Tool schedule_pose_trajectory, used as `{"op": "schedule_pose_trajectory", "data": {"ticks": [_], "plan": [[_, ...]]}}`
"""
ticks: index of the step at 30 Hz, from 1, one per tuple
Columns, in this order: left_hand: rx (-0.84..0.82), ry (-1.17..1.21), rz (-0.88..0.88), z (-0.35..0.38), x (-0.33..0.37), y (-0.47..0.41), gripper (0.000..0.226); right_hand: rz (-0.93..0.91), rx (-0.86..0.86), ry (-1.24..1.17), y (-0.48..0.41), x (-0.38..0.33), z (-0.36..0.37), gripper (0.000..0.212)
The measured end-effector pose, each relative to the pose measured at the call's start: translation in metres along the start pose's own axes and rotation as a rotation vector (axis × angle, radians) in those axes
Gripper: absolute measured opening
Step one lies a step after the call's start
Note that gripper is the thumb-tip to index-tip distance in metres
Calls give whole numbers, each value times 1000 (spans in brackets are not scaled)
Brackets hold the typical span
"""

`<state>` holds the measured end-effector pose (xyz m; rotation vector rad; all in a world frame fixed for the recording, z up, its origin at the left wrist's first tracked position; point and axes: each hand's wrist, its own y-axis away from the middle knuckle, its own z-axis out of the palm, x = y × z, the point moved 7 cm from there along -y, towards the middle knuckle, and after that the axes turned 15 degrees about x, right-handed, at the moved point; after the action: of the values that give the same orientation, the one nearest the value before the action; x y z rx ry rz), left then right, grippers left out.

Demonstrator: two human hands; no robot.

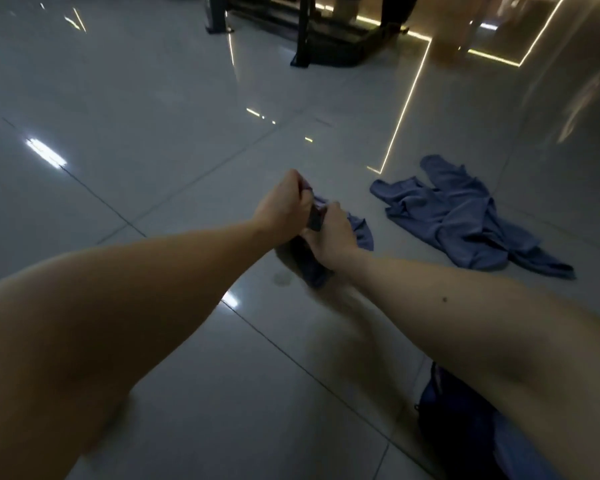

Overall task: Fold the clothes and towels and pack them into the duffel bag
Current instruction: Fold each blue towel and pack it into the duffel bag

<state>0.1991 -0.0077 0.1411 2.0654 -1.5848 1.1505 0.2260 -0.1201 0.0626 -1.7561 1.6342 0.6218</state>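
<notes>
Nearest the camera, behind the fingers and to their right, a dark blue bag, probably the duffel, sits on the tiled floor. It is half hidden under the right forearm, and it cannot be told whether it is open.

Both bare arms reach forward over the tiles. The left hand is closed in a fist on the top of a small blue cloth. The right hand, touching the left just below it, has its fingers curled round the same cloth. The cloth hangs bunched beneath the fingers and spills out to their right; whether its lower end touches the floor is unclear.

Beyond the fingers, to their right and well apart, a blue garment lies crumpled and unfolded on the floor. Far past the fingertips, black frame legs stand near a strip of light.

The step in hand appears to be the start of a fold, with both hands gathered on one edge of the small piece. The next move likely calls for the hands to part along that edge, draw the cloth open and lay it flat before doubling it. Packing would then mean bringing it back toward the bag, and the garment remains to be folded.
</notes>
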Motion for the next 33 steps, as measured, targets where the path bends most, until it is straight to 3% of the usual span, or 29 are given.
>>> {"op": "schedule_pose_trajectory", "data": {"ticks": [7, 13, 15, 19, 21, 24, 27, 29, 31, 33], "plan": [[80, 352, 38, -102, 105, -4, 8, 23, 145, 3, -4, -94, -115, 20], [149, 624, 98, -176, 172, 22, 7, 10, 99, -53, 33, -126, -173, 6], [152, 685, 95, -184, 180, 35, 9, 33, 55, -65, 48, -121, -173, 11], [228, 499, 79, -184, 160, 51, 10, 131, 53, -106, 66, -99, -167, 29], [246, 334, 85, -182, 138, 55, 14, 136, 48, -155, 68, -98, -165, 23], [148, 137, 109, -167, 103, 59, 22, 177, 21, -280, 65, -104, -166, 15], [-105, 290, -25, -136, 82, 74, 9, 152, 8, -365, 69, -129, -174, 14], [-230, 422, -83, -120, 79, 84, 26, 127, -13, -407, 71, -141, -176, 13], [-280, 413, -30, -114, 83, 90, 48, 92, -45, -401, 74, -149, -176, 13], [-272, 333, 69, -114, 86, 90, 46, 30, -46, -319, 75, -149, -175, 16]]}}
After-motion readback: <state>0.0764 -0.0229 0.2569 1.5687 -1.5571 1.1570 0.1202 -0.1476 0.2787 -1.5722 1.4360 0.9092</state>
